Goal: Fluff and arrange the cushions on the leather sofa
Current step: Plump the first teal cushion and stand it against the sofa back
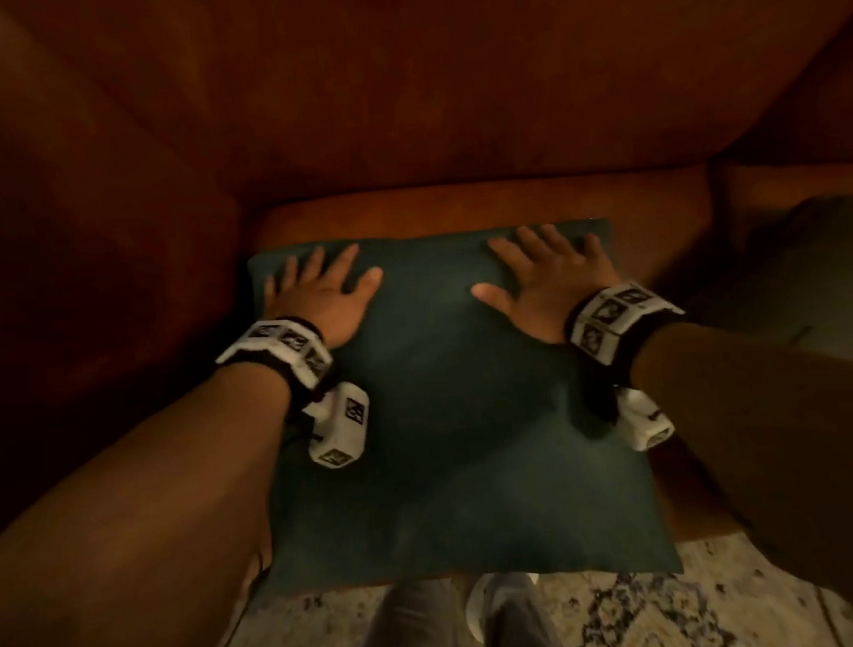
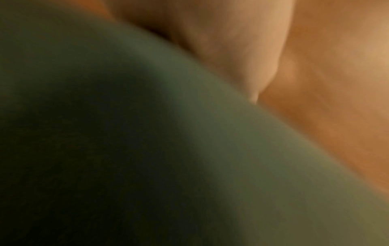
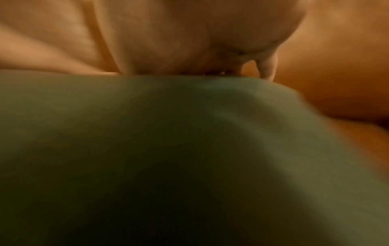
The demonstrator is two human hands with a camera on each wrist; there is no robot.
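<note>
A dark green square cushion (image 1: 448,414) lies flat on the seat of the brown leather sofa (image 1: 455,207). My left hand (image 1: 316,291) presses flat on its far left corner, fingers spread. On the far right corner my right hand (image 1: 543,271) lies the same way, palm down and fingers straight. Both wrist views are blurred: green cushion fabric (image 2: 147,149) (image 3: 168,149) fills the lower part, and the heel of each palm (image 2: 231,50) (image 3: 200,41) meets it above, with sofa leather behind.
The sofa's left armrest (image 1: 70,225) rises beside the cushion, and its backrest (image 1: 443,64) stands behind. Another dark cushion (image 1: 811,264) lies on the seat to the right. A patterned rug (image 1: 646,613) and my legs (image 1: 441,631) show below the seat's front edge.
</note>
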